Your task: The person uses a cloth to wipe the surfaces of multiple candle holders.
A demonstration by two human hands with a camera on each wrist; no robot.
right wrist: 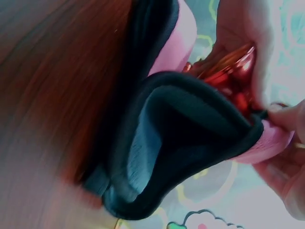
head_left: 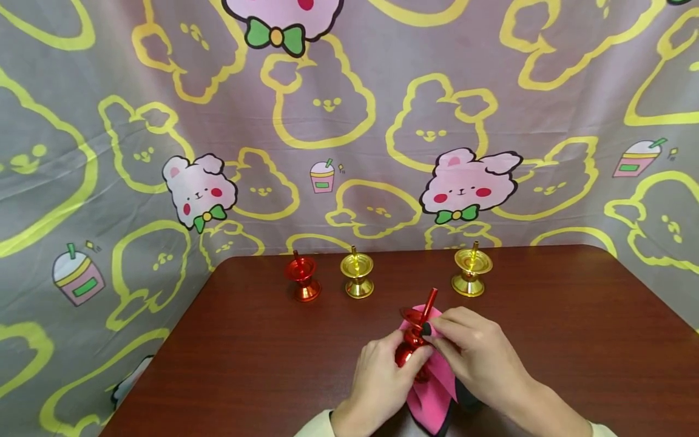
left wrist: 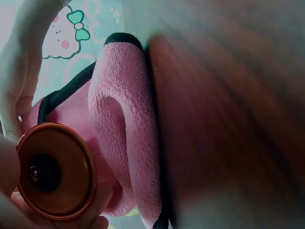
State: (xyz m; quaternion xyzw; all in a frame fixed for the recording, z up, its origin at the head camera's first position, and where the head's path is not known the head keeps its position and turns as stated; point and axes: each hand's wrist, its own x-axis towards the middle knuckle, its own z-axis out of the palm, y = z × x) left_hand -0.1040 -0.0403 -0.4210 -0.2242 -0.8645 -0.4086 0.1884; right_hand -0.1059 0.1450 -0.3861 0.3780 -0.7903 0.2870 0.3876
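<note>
Your L hand (head_left: 377, 373) is sitting nearest the cam, its fingers and thumb clamping round the lower body of the red holder (head_left: 415, 337). That holder is being held up off the table (head_left: 262, 358), ctr-right and in front of you; its base underside (left wrist: 74, 171) is facing the L-wrist cam. Your R hand (head_left: 480, 352) is working right beside it, thumb and fingertips together, pinching a dark-edged bit of the pink cloth (head_left: 431, 406) next to the neck, just under the dish (head_left: 411, 315). Can't tell if that bit is pressing on metal. Key thing, pos.-wise: the holder's long axis is tilting, base end twd you and the L hand, stem (head_left: 429, 306) pointing away, up & slightly R. So the stem is lying just beyond your R fingertips, w/ the R hand nearer to it; your L is covering the base end. Rest of the cloth is hanging behind and below the holder. Farther back, a second red holder (head_left: 304, 279), a gold holder (head_left: 358, 276) and another gold one (head_left: 471, 273) are standing upright.
</note>
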